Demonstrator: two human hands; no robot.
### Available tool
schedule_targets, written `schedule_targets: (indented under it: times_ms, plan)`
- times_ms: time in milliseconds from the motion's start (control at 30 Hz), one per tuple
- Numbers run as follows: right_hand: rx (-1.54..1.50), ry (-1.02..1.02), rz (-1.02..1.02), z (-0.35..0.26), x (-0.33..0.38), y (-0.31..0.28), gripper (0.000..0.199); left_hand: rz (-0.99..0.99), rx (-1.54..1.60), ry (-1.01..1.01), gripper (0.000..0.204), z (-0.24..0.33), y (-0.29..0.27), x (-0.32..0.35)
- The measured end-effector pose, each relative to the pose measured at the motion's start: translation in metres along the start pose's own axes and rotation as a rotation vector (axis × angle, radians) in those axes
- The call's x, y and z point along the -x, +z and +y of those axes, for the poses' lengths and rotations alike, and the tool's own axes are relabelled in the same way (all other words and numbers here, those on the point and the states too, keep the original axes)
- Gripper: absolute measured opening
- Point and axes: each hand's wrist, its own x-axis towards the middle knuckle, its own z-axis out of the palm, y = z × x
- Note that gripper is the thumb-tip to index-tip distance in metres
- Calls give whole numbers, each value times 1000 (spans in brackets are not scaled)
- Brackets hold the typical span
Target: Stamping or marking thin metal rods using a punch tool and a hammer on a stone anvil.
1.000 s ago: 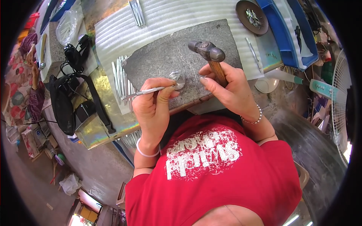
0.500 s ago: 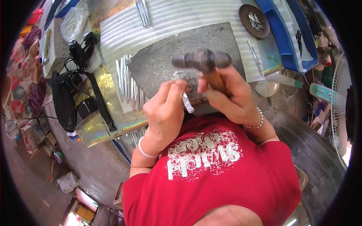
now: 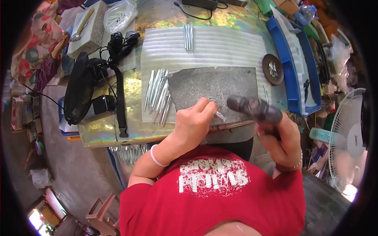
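Observation:
My left hand [image 3: 195, 122] is closed in a pinch over the near edge of a dark grey stone slab [image 3: 208, 80]. A short silvery metal piece [image 3: 221, 116] sticks out from its fingers toward me; the rest is hidden by the hand. To the right, my right hand [image 3: 280, 141] is wrapped round a hammer, its dark head [image 3: 254, 109] raised above the slab's right front corner and apart from the left hand. Left of the slab lies a loose bunch of silvery metal rods [image 3: 158, 94].
White foam sheet [image 3: 228, 43] lies under the slab, with several more rods [image 3: 188, 37] at its far side. A brown dish [image 3: 273, 69] of small metal bits and a blue tray [image 3: 285, 70] stand right. Black bag [image 3: 78, 90] lies left; a fan [image 3: 348, 137] stands right.
The hammer and my right hand have moved right, away from my left hand. My left hand keeps its pinch on the metal piece. The whole view has shifted, showing more of the table's far side.

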Motion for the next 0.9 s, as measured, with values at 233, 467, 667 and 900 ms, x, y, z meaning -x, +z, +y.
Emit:
schedule_targets:
  times_ms: [233, 467, 667, 900]
  plan:
    - [210, -102, -70, -7, -3, -1, 52, 26, 40, -7, 15, -4, -4, -3]
    - [203, -131, -40, -4, -1, -2, 54, 4, 90, -14, 13, -5, -5, -6]
    - [265, -230, -40, -2, 0, -2, 57, 0, 114, -18, 15, -4, -4, -6]
    - [399, -235, 37, -21, 2, -4, 52, -5, 117, -24, 14, -3, -4, -6]
